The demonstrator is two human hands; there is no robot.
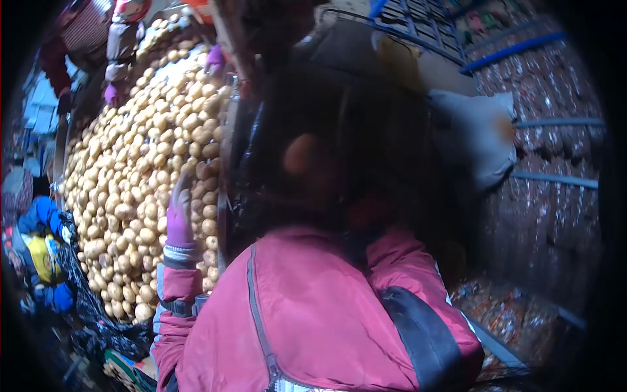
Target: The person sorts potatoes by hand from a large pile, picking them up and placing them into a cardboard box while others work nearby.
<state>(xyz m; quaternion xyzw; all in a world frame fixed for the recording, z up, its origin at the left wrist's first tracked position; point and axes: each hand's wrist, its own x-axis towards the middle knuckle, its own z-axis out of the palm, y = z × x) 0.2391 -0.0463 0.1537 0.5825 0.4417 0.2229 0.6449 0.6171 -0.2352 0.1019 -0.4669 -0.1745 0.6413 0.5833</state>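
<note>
My left hand [180,212], in a purple and grey glove, lies over the right side of a large heap of potatoes [140,176]. Its fingers are stretched out, touching or just above the potatoes, and no potato shows in its grasp. On my other side, the pink sleeve [408,258] runs into deep shadow. My right hand [369,210] is only a dim reddish shape there, its fingers lost in the dark. A single blurred potato [302,155] shows against the dark area ahead of me; what supports it, if anything, cannot be made out.
A board edge [225,189] borders the heap. Across it, another person's purple-gloved hands [112,95] reach to the potatoes. A pale sack [480,134] stands right of the dark area. Stacked filled bags [542,85] with blue bars fill the right. Black plastic [85,287] lies at left.
</note>
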